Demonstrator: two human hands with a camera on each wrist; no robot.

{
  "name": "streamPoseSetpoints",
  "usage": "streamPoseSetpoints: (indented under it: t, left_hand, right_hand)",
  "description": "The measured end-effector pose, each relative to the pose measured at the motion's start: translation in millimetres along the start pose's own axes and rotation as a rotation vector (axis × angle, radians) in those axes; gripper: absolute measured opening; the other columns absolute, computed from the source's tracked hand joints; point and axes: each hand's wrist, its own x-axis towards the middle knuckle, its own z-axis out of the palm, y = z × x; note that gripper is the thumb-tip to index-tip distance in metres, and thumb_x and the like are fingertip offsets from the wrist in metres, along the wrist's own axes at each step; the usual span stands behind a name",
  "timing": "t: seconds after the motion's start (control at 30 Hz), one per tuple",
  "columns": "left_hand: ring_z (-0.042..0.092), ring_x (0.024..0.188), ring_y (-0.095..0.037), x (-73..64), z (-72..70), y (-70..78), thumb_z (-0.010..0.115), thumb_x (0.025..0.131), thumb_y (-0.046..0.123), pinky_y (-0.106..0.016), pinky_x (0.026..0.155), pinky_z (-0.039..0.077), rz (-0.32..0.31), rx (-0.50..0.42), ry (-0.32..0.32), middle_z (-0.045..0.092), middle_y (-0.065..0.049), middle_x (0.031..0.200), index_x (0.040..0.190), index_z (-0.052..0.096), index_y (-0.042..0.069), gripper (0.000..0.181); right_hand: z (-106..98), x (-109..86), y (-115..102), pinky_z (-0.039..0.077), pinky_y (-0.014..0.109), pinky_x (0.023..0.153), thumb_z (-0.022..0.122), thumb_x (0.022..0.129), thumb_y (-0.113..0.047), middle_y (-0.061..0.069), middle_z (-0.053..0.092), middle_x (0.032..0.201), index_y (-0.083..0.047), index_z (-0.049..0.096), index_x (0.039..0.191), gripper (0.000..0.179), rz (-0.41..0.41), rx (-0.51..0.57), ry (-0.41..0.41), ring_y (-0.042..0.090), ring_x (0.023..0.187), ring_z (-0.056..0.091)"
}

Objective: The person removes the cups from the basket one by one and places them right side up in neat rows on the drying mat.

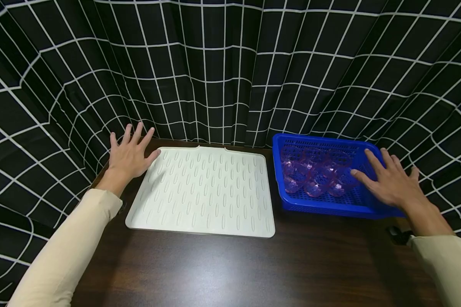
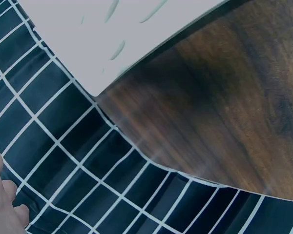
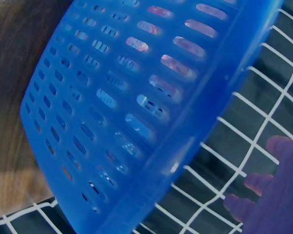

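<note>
Holding nothing: my right hand (image 1: 393, 181) and left hand (image 1: 126, 157) splayed, fingers apart. Right's at right end of blue basket (image 1: 330, 209), contact unclear; left's by far-left corner of white mat (image 1: 199, 198). Basket likely light, stiff: take rims. Pink clear cups (image 1: 314, 187) inside probably slick, breakable: grip walls. Count: one basket, one mat, about six cups, overlapping.
</note>
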Motion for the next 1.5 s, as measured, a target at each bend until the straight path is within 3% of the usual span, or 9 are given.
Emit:
streamPoseSetpoints:
  t: [0.2, 0.37, 0.5, 0.63, 0.97, 1.17, 1.5]
  left_hand:
    - [0.002, 0.151, -0.043, -3.6, 7.9, -2.5, 0.042, 0.101, 0.056, -0.071, 0.112, -0.003, 0.040, -0.039, -0.068, 0.006, -0.018, 0.166, 0.161, 0.017, 0.018, 0.075]
    - [0.003, 0.150, -0.046, -7.4, 16.0, -5.3, 0.038, 0.102, 0.058, -0.074, 0.111, 0.001, 0.092, -0.100, -0.197, 0.006, -0.019, 0.166, 0.161, 0.016, 0.017, 0.075]
    - [0.002, 0.149, -0.047, -13.1, 24.2, -8.3, 0.034, 0.101, 0.063, -0.074, 0.111, 0.003, 0.125, -0.147, -0.305, 0.004, -0.019, 0.166, 0.161, 0.016, 0.015, 0.078]
    - [0.004, 0.149, -0.047, -20.0, 31.4, -11.7, 0.035, 0.100, 0.064, -0.074, 0.111, 0.007, 0.146, -0.189, -0.361, 0.006, -0.020, 0.165, 0.160, 0.017, 0.015, 0.081]
    - [0.008, 0.148, -0.049, -36.3, 46.0, -18.1, 0.040, 0.096, 0.069, -0.073, 0.111, 0.010, 0.191, -0.284, -0.425, 0.009, -0.023, 0.164, 0.159, 0.024, 0.015, 0.085]
    - [0.012, 0.148, -0.048, -40.1, 49.8, -17.8, 0.042, 0.097, 0.066, -0.072, 0.112, 0.012, 0.206, -0.274, -0.439, 0.012, -0.022, 0.164, 0.159, 0.025, 0.013, 0.083]
    - [0.014, 0.148, -0.048, -42.9, 52.8, -17.1, 0.043, 0.099, 0.063, -0.072, 0.111, 0.014, 0.245, -0.268, -0.437, 0.016, -0.022, 0.163, 0.157, 0.029, 0.012, 0.079]
  right_hand:
    - [4.5, 0.3, -0.7, -0.006, 0.082, 0.100, 0.036, 0.098, -0.066, 0.035, -0.006, 0.159, -0.011, -0.005, 0.159, 0.092, 0.014, 0.049, -0.034, 0.061, 0.141, -0.004]
    - [8.2, 1.2, -2.2, -0.002, 0.083, 0.099, 0.043, 0.099, -0.062, 0.037, 0.001, 0.157, -0.006, -0.006, 0.158, 0.095, 0.008, 0.111, -0.061, 0.061, 0.141, 0.001]
    - [9.4, 3.0, -3.2, 0.001, 0.082, 0.101, 0.048, 0.099, -0.058, 0.038, -0.001, 0.157, -0.001, -0.007, 0.157, 0.098, -0.001, 0.222, -0.102, 0.060, 0.142, 0.000]
    - [8.6, 4.7, -5.3, 0.005, 0.079, 0.104, 0.050, 0.098, -0.058, 0.040, -0.005, 0.156, 0.000, -0.010, 0.156, 0.101, 0.014, 0.335, -0.165, 0.063, 0.140, -0.003]
    - [11.4, 7.7, -9.3, 0.012, 0.078, 0.104, 0.055, 0.097, -0.057, 0.048, 0.001, 0.150, 0.006, -0.006, 0.154, 0.106, 0.056, 0.367, -0.249, 0.069, 0.134, 0.005]
    - [16.9, 8.5, -8.3, 0.019, 0.078, 0.102, 0.055, 0.098, -0.054, 0.049, 0.008, 0.148, 0.008, -0.002, 0.154, 0.102, 0.045, 0.369, -0.262, 0.071, 0.131, 0.015]
    - [22.9, 8.1, -10.4, 0.021, 0.078, 0.101, 0.054, 0.098, -0.054, 0.049, 0.012, 0.147, 0.010, 0.001, 0.154, 0.099, 0.036, 0.376, -0.269, 0.070, 0.130, 0.019]
